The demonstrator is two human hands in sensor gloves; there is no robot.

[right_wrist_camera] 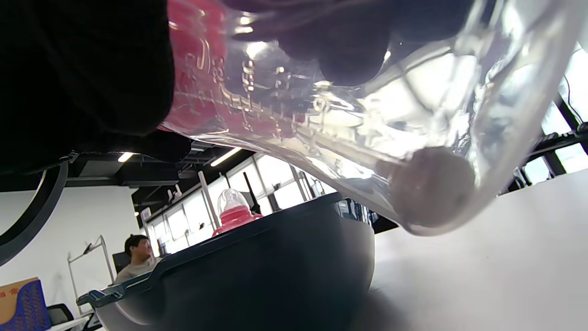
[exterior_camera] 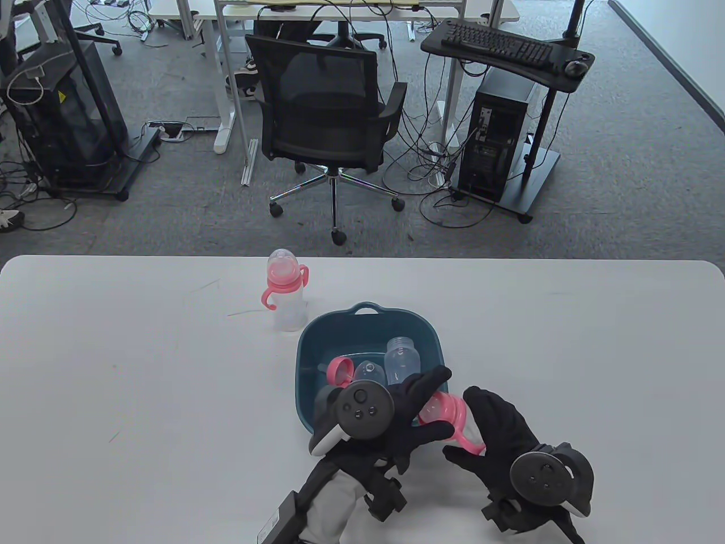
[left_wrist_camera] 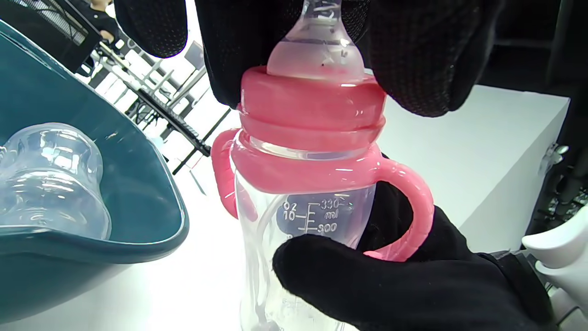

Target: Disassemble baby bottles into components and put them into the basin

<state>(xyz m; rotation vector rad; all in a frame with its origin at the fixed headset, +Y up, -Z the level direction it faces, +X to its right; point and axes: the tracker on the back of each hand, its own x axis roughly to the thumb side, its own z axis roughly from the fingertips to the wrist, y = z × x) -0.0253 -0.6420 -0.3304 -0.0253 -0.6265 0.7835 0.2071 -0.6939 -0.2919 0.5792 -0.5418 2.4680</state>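
A baby bottle (exterior_camera: 447,412) with a pink collar and handles hangs tilted just off the front right of the teal basin (exterior_camera: 368,309). My left hand (exterior_camera: 431,401) grips its pink screw ring and teat (left_wrist_camera: 317,50) from above. My right hand (exterior_camera: 474,426) holds the clear body (right_wrist_camera: 344,115), with the thumb (left_wrist_camera: 390,285) across the measuring marks. In the basin lie a clear bottle body (exterior_camera: 402,360), a pink collar (exterior_camera: 340,371) and a clear dome piece (exterior_camera: 368,372). A second whole bottle (exterior_camera: 285,289) stands upright behind the basin's left corner.
The basin's rim (left_wrist_camera: 151,184) is close to the left of the held bottle. Beyond the table's far edge stand an office chair (exterior_camera: 328,107) and a computer cart (exterior_camera: 504,141). A person (right_wrist_camera: 135,257) sits far in the background.
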